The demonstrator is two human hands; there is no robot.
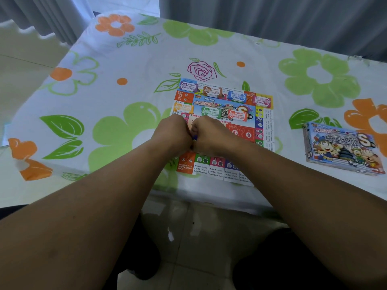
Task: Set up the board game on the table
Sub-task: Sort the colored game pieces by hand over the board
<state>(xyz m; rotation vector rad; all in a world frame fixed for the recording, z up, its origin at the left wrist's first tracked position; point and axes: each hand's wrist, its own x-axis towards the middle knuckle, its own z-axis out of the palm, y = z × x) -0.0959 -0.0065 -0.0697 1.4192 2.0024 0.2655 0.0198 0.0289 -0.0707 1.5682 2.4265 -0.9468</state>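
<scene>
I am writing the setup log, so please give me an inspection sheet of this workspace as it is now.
Surface: flowered tablecloth, lying smooth.
Job's things: game board flat at centre; banknote stacks lying on its far half; game box flat to the right, off the board.
Clutter: nothing seen.
Hands: left hand and right hand curled, meeting over the board on a small blue piece.
Cables: nothing seen.
Surroundings: grey curtains behind; tiled floor below.

The board point(240, 132) reads 大富翁 and 机会; the box point(341, 147), 中国之旅 and S.
</scene>
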